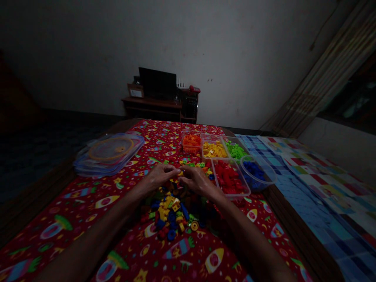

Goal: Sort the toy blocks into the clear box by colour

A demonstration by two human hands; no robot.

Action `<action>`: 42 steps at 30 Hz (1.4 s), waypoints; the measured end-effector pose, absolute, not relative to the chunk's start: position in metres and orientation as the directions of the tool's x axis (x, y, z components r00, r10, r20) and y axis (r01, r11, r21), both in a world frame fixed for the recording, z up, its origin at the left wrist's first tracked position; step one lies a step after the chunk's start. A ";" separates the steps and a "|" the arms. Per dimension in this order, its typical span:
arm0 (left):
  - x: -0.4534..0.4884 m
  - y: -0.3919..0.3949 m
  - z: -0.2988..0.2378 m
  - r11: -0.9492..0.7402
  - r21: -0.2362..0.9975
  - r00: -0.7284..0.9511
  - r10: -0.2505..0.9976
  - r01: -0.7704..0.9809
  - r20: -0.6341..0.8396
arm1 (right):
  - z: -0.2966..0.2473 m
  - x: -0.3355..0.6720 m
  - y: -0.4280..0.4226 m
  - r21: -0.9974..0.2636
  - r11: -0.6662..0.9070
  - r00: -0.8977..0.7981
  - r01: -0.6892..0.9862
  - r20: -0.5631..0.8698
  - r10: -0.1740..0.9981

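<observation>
Above a mixed pile of toy building bricks (169,207), my left hand (160,175) and my right hand (196,179) meet fingertip to fingertip. Both have thumb and fingers pinched together. Whatever is between them is too small and dark to make out. Yellow, blue, red and green pieces make up the pile, with a few round wheel-like ones at its near edge. Just right of my right hand stands a clear box of red bricks (229,178).
Behind the red box are tubs of orange bricks (192,141), yellow bricks (215,149) and green bricks (235,150). A round tub of blue bricks (254,171) stands at the right edge. Stacked clear lids (108,156) lie left on the red patterned cloth (105,201).
</observation>
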State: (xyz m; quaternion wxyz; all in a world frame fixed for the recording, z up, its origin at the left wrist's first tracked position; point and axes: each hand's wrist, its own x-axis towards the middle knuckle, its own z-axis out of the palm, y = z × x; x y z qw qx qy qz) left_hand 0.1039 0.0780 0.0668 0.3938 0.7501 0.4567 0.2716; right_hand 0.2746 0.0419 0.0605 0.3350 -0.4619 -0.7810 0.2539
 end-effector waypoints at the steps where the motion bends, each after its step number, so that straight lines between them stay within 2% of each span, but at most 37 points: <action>1: 0.104 0.078 0.066 -0.283 0.830 0.438 0.898 0.481 0.052 | 0.061 0.276 0.040 -0.687 0.464 -0.363 0.559 0.301 0.882; 4: 0.098 0.084 0.065 -0.345 0.753 0.432 0.897 0.560 0.090 | 0.064 0.283 0.039 -0.625 0.503 -0.391 0.597 0.321 0.863; 6: 0.087 0.092 0.065 -0.389 0.667 0.398 0.905 0.636 0.149 | 0.066 0.293 0.045 -0.587 0.491 -0.350 0.644 0.345 0.871; 9: 0.067 0.108 0.066 -0.409 0.601 0.344 0.911 0.687 0.226 | 0.074 0.314 0.067 -0.525 0.410 -0.202 0.746 0.408 0.890; 11: 0.057 0.117 0.066 -0.405 0.588 0.338 0.913 0.700 0.227 | 0.081 0.332 0.089 -0.473 0.339 -0.110 0.813 0.447 0.888; 16: 0.050 0.122 0.050 -0.460 0.510 0.396 0.887 0.727 0.235 | 0.093 0.372 0.132 -0.329 0.191 -0.032 0.925 0.432 0.901; 19: 0.039 0.112 0.034 -0.477 0.457 0.427 0.878 0.751 0.215 | 0.091 0.378 0.123 -0.249 0.245 -0.101 0.937 0.476 0.873; 21: 0.023 0.098 0.020 -0.495 0.449 0.462 0.866 0.744 0.189 | 0.085 0.369 0.097 -0.241 0.343 -0.193 0.908 0.485 0.853; 23: 0.006 0.079 0.004 -0.544 0.457 0.534 0.829 0.704 0.164 | 0.076 0.349 0.058 -0.255 0.505 -0.352 0.825 0.468 0.811; 25: -0.006 0.057 -0.013 -0.568 0.462 0.568 0.808 0.681 0.156 | 0.065 0.323 0.014 -0.243 0.628 -0.492 0.739 0.443 0.750; 30: 0.002 0.012 -0.039 -0.675 0.368 0.613 0.737 0.639 0.285 | 0.042 0.271 -0.057 -0.037 0.845 -0.808 0.533 0.272 0.522; 32: 0.015 0.005 -0.038 -0.670 0.354 0.591 0.742 0.652 0.317 | 0.036 0.262 -0.057 0.002 0.862 -0.836 0.507 0.244 0.491; 37: 0.047 0.017 -0.028 -0.658 0.380 0.525 0.750 0.650 0.403 | 0.026 0.259 -0.022 0.056 0.783 -0.759 0.619 0.298 0.579; 42: 0.067 0.043 -0.021 -0.681 0.421 0.477 0.726 0.600 0.495 | 0.020 0.271 0.003 -0.039 0.678 -0.630 0.734 0.335 0.701</action>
